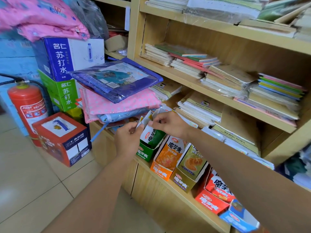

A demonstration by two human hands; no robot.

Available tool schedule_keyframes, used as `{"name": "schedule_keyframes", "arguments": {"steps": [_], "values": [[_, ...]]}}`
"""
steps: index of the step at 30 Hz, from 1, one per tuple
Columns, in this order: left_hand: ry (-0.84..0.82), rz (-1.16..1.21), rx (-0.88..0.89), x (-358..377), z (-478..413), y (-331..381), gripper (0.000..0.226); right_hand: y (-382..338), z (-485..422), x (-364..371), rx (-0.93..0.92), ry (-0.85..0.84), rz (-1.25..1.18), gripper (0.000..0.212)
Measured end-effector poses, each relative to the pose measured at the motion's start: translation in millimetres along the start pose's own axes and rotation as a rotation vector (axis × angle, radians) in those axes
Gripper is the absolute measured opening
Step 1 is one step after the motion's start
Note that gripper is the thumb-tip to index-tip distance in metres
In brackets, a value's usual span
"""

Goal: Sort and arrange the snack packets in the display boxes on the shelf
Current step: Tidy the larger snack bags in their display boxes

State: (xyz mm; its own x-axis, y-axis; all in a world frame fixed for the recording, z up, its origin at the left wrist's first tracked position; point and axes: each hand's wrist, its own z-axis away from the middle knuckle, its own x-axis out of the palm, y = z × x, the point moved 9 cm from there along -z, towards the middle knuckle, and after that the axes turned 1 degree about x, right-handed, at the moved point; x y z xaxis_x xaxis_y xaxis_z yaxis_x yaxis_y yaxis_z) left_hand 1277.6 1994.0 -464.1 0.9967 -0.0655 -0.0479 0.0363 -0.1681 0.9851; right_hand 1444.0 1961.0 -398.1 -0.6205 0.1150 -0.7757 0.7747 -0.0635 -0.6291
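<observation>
my l hand (128, 139) & r hand (168, 123) both pinch the snack pkts (147, 117) btwn them, just above the green box (145, 151), prob squaring them so they slot in upright.

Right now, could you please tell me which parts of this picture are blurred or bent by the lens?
Head view: the wide lens bows the shelf boards; the pink bedding top left and book stacks top right smear; the left hand, right hand and snack packets they pinch are sharp; light is even.
</observation>
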Motion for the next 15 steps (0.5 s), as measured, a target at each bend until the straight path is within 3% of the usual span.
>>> {"name": "schedule_keyframes", "arguments": {"steps": [4, 10, 15], "values": [[-0.003, -0.006, 0.015, 1, -1, 7, 0.007, 2, 3, -5, 0.11, -0.048, 0.043, 0.055], [-0.006, -0.071, 0.013, 2, -6, 6, 0.013, 12, 9, -20, 0.238, -0.185, 0.102, 0.018], [-0.015, -0.155, 0.023, 8, -8, 5, 0.018, 13, 9, -29, 0.315, -0.19, -0.047, 0.013]]}}
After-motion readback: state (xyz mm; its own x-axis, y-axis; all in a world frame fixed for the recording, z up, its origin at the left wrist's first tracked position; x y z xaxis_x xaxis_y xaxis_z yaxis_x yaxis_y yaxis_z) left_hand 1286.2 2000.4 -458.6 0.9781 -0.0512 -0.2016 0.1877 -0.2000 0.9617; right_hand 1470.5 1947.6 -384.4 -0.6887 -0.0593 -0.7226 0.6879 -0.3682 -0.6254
